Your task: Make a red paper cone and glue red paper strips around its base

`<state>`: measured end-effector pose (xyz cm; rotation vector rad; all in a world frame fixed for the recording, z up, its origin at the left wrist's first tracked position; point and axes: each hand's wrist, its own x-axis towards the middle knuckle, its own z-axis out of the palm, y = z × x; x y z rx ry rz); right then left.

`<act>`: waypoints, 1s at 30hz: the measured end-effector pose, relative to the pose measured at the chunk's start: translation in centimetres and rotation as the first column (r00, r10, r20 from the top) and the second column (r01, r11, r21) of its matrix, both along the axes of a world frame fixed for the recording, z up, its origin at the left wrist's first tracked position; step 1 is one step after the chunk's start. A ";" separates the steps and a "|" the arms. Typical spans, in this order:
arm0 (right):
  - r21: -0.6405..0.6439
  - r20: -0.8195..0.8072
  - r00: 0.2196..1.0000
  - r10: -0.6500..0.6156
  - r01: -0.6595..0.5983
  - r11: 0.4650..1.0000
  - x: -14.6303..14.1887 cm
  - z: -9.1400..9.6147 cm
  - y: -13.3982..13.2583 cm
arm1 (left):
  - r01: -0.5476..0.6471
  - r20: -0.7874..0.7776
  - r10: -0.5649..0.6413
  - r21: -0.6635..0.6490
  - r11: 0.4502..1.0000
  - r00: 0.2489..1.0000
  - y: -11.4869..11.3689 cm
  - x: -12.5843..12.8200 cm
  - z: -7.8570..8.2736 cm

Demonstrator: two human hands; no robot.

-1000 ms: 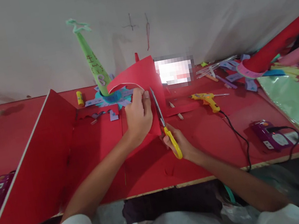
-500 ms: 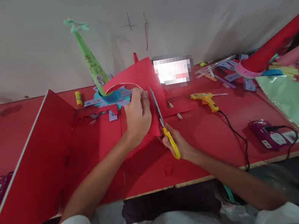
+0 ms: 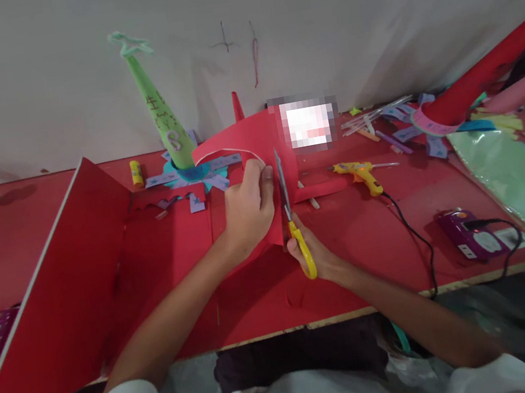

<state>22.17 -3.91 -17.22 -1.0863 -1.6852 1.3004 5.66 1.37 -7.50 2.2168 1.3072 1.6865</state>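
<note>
My left hand (image 3: 247,209) is closed on a curled red paper sheet (image 3: 245,142), thumb and fingers pinching its cut edge and holding it up off the red table (image 3: 375,231). My right hand (image 3: 315,251) grips yellow-handled scissors (image 3: 293,218). Their blades point away from me and sit in the paper just right of my left thumb. A green paper cone (image 3: 156,110) with a star on top stands behind the sheet on a blue and purple paper base.
A yellow glue gun (image 3: 360,174) with a black cord lies to the right. A purple power adapter (image 3: 467,235) sits near the front edge. A large red board (image 3: 55,287) leans at the left. A glue stick (image 3: 136,173), paper scraps and a red roll (image 3: 489,72) lie behind.
The scissors have advanced further up the red sheet, blades now more upright. My left hand shifted slightly right with the paper, which has turned a little.
</note>
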 end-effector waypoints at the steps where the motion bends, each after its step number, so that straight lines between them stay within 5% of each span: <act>1: 0.013 -0.022 1.000 -0.004 0.004 1.000 -0.1 0.1 -0.1 | 0.000 0.001 0.000 -0.005 1.000 1.000 0.0 0.0 0.0; 30: -0.076 -0.044 0.995 -0.091 0.087 0.993 -0.5 2.4 -0.7 | -0.019 0.084 0.025 -0.073 0.997 0.996 -0.2 0.3 -0.3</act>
